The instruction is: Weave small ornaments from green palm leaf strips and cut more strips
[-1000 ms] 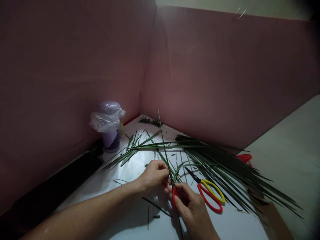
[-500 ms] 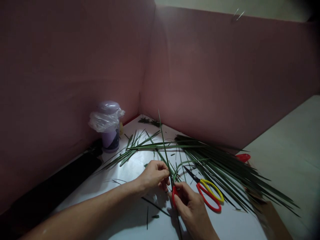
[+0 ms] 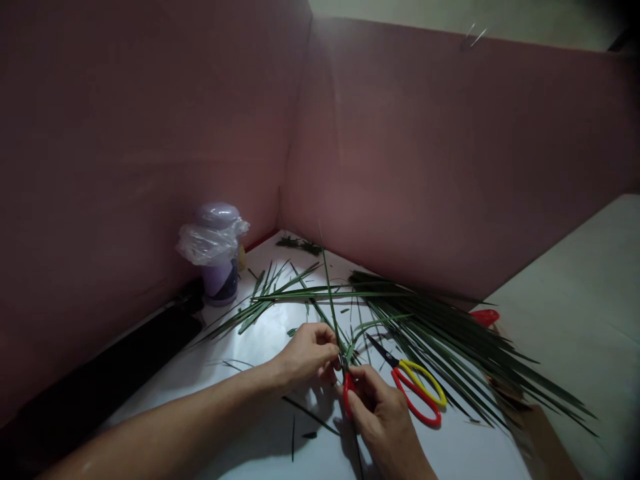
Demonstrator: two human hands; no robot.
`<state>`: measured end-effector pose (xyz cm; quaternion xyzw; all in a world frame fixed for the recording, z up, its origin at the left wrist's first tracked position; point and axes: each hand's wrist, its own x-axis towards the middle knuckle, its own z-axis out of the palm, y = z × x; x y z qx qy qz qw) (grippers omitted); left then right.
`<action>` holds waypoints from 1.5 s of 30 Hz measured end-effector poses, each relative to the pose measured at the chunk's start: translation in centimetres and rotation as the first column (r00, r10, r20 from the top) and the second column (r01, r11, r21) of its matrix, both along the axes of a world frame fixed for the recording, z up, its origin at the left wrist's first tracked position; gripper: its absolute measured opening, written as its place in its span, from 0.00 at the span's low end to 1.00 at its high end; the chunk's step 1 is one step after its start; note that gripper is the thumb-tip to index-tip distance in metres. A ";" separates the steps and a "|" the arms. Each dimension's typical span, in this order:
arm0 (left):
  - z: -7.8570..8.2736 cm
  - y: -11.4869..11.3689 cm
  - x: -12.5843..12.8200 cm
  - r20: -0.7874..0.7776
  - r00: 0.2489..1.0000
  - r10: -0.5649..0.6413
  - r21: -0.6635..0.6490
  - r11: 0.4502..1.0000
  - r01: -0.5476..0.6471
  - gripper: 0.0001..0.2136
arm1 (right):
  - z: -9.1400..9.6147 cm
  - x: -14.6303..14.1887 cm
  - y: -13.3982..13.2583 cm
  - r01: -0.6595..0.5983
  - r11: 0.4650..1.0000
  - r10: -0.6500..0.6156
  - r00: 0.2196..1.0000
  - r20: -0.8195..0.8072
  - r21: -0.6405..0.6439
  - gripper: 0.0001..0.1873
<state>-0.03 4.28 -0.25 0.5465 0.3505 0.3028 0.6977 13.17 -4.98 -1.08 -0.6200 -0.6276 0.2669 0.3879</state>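
My left hand (image 3: pixel 311 350) pinches a long, narrow green leaf strip (image 3: pixel 328 287), which points up and away over the white tabletop. Close beside it, my right hand (image 3: pixel 385 413) is closed on a small red-handled tool (image 3: pixel 348 393). A short grey metal part of this tool meets the strip near my left fingertips; its exact kind is hard to make out. The strip's lower end runs down past my right fingers. Just right of my right hand lies a pair of scissors (image 3: pixel 407 380) with one yellow and one red handle loop.
A thick pile of long green leaves (image 3: pixel 450 340) spreads to the right. Cut leaf pieces (image 3: pixel 280 293) lie at the back left, near a purple container (image 3: pixel 219 267) wrapped in clear plastic. A black object (image 3: pixel 110 367) runs along the left edge. Pink walls (image 3: pixel 425 147) enclose the back.
Both hands stay in nearly the same place. The red-handled tool's metal part shows a little more beside the strip, and the strip's tip has shifted slightly. The view has moved a bit.
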 end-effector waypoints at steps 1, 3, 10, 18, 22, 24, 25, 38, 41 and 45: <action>0.1 0.1 0.0 0.022 0.999 0.025 0.003 1.000 -0.025 0.02 | 0.0 -0.1 0.0 -0.003 1.000 0.003 1.000 -0.001 -0.001 0.08; 0.2 0.2 -0.1 0.065 0.996 0.059 0.012 0.998 -0.060 0.02 | 0.0 -0.2 0.0 -0.011 1.000 0.011 1.000 -0.019 0.012 0.08; 0.5 0.4 -0.3 0.042 0.997 0.069 0.061 0.996 -0.072 0.03 | -0.4 -0.2 0.0 -0.022 0.999 0.024 0.999 -0.032 0.049 0.07; 0.1 0.4 -0.3 0.084 0.994 0.076 -0.042 0.996 -0.072 0.02 | -0.1 -0.2 0.0 -0.025 1.000 0.025 1.000 -0.019 0.020 0.07; 0.5 0.5 -0.3 0.090 0.992 0.089 -0.026 0.996 -0.087 0.04 | -0.2 -0.2 0.0 -0.028 0.999 0.030 0.999 -0.027 0.044 0.07; 0.6 0.5 -0.3 0.091 0.992 0.093 -0.021 0.996 -0.091 0.04 | -0.2 -0.2 0.0 -0.040 0.998 0.042 0.999 -0.025 0.044 0.07; 0.6 0.5 -0.4 0.094 0.991 0.092 -0.022 0.996 -0.090 0.04 | -0.1 -0.2 0.0 -0.045 0.998 0.046 0.999 -0.023 0.041 0.07; 0.6 0.5 -0.3 0.097 0.993 0.062 -0.051 0.997 -0.058 0.02 | 0.0 -0.3 0.0 -0.012 1.000 0.012 1.000 -0.027 0.021 0.06; 0.6 0.4 -0.3 0.096 0.993 0.071 -0.056 0.996 -0.065 0.02 | 0.1 -0.2 -0.1 -0.037 0.999 0.037 0.999 -0.012 -0.001 0.06; 0.7 0.3 -0.3 0.093 0.993 0.077 -0.063 0.995 -0.071 0.03 | -0.1 0.0 -0.1 -0.057 0.998 0.058 0.998 0.019 -0.012 0.06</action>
